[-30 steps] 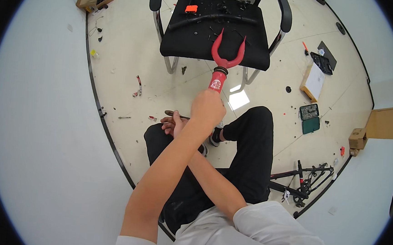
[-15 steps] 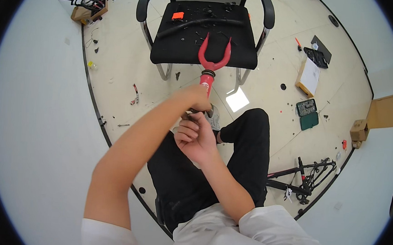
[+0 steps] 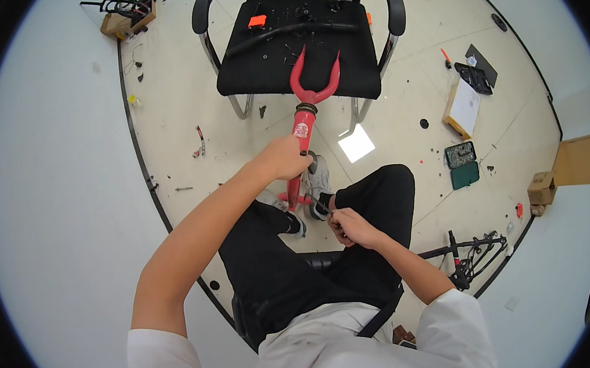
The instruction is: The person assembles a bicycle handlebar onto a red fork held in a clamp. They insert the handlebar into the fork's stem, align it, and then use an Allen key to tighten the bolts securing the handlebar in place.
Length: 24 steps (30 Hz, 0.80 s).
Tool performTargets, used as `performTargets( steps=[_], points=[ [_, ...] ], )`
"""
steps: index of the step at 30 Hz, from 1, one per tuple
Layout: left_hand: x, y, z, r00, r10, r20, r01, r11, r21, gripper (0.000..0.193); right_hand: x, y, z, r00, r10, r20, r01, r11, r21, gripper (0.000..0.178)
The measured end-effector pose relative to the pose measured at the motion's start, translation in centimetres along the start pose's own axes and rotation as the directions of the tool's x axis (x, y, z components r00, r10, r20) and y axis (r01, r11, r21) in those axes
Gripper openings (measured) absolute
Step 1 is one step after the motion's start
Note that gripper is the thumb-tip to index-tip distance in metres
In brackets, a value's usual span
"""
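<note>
I sit with black trousers in view below. My left hand (image 3: pixel 283 157) grips the red tube of a small red bicycle frame (image 3: pixel 304 126), held upright, its two-pronged fork (image 3: pixel 314 76) pointing up toward the chair. My right hand (image 3: pixel 350 227) rests near my right knee, fingers closed around a small dark tool or part (image 3: pixel 322 207) close to the frame's lower end (image 3: pixel 292 199). What exactly it pinches is too small to tell.
A black armchair (image 3: pixel 247 78) ahead carries a black handlebar (image 3: pixel 285 29), an orange part (image 3: pixel 256 21) and small bits. On the floor: a green case of bits (image 3: pixel 462 165), a cardboard box (image 3: pixel 462 108), a black bicycle part (image 3: pixel 471 254) at right, wooden blocks (image 3: pixel 122 20) far left.
My left arm has pulled in, bringing the red frame lower and nearer. My right hand moved from my left side across to my right knee. The head view shifted forward.
</note>
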<state>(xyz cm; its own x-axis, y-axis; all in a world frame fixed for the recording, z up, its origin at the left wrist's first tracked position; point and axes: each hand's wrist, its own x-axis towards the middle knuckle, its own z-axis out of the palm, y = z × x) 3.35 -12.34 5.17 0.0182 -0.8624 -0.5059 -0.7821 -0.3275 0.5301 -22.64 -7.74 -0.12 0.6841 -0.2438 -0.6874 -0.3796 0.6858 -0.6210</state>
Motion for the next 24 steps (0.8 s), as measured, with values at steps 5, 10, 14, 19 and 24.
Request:
performTargets(
  steps=[5, 10, 14, 19, 24],
  points=[
    [-2.0, 0.3, -1.7, 0.996, -0.092, -0.02, 0.083, 0.961, -0.266, 0.051, -0.7, -0.8, 1.2, 0.975, -0.209, -0.074, 0.183, 0.947, -0.263, 0.03],
    [-8.1, -4.1, 3.4, 0.922, -0.324, -0.211, 0.004, 0.554, -0.833, 0.062, -3.2, -1.9, 4.3, 0.808, -0.581, 0.099, 0.472, 0.537, -0.699, 0.021],
    [-11.1, -4.0, 8.6, 0.952, -0.284, -0.112, -0.056, 0.198, -0.979, 0.037, -2.9, -2.6, 5.4, 0.819, -0.539, 0.195, 0.331, 0.167, -0.929, 0.016],
    [-11.1, -2.8, 8.3, 0.932, -0.311, -0.188, -0.158, 0.12, -0.98, 0.026, -1.5, -3.0, 3.5, 0.782, -0.568, 0.257, 0.276, -0.055, -0.96, 0.019],
    [-9.5, -2.0, 8.4, 0.926, -0.339, -0.168, -0.169, 0.027, -0.985, 0.024, -1.0, -5.3, 1.8, 0.811, -0.553, 0.193, 0.142, -0.135, -0.981, 0.02]
  ],
)
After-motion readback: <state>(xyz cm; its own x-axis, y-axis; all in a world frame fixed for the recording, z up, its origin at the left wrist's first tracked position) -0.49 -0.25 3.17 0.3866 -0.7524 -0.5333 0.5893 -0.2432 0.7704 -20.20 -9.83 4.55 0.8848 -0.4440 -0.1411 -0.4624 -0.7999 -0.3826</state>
